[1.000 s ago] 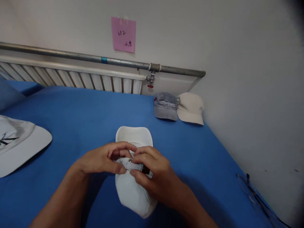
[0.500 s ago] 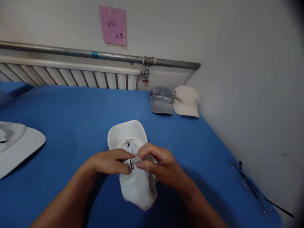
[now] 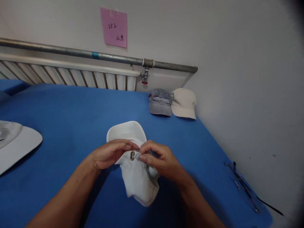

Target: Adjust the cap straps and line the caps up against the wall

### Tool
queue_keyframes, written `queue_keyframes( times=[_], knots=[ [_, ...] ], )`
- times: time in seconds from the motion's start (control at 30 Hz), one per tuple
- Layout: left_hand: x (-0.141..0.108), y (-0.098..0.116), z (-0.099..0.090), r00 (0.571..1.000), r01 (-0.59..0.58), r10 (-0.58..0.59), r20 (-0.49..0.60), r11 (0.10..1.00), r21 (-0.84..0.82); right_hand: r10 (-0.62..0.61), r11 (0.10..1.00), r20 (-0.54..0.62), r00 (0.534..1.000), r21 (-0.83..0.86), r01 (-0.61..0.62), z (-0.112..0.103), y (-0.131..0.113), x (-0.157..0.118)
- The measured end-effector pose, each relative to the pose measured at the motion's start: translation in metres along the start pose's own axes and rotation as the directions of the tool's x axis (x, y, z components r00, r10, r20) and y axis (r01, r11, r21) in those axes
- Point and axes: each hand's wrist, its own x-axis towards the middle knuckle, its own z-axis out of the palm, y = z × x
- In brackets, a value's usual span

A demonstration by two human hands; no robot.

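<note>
A white cap (image 3: 137,180) rests on the blue surface, its brim pointing away and its inside partly in view. A small metal buckle (image 3: 132,155) sits at the edge of its back strap. My left hand (image 3: 114,153) lies along the cap's edge left of the buckle, fingers stretched toward the right hand and partly inside the cap; its thumb is hidden. Right of the buckle, my right hand (image 3: 155,156) pinches the strap's pale end between thumb and forefinger.
Behind, a grey cap (image 3: 160,102) and a cream cap (image 3: 184,103) stand side by side against the wall. Another white cap (image 3: 21,142) is at the left edge. Glasses (image 3: 244,183) lie at the right edge of the blue surface (image 3: 71,120).
My left hand has let go of its pinch beside the buckle and its fingers have straightened over the cap's edge. The buckle now shows fully. My right hand still pinches the strap end.
</note>
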Motion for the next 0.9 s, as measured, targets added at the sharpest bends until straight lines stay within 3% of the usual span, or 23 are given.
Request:
queue_keyframes(
  times=[0.27,0.5,0.7,0.9],
  knots=[
    [-0.002,0.001,0.000,0.996,0.045,-0.052,-0.079,0.995,-0.089,0.019,0.997,0.075,0.997,0.076,-0.025,-0.007,0.002,-0.001],
    [-0.002,0.004,0.004,0.976,-0.063,0.035,-0.217,0.990,-0.123,-0.069,0.997,0.018,0.997,0.023,0.068,-0.002,0.002,0.002],
    [-0.003,0.000,0.011,0.958,-0.168,0.147,-0.246,0.984,-0.064,-0.103,0.993,-0.029,0.994,-0.060,0.101,0.001,0.003,0.001],
    [-0.002,-0.004,0.018,0.942,-0.275,0.268,-0.201,0.961,-0.011,-0.264,0.948,-0.098,0.960,-0.212,0.239,0.002,0.001,-0.002]
  ],
)
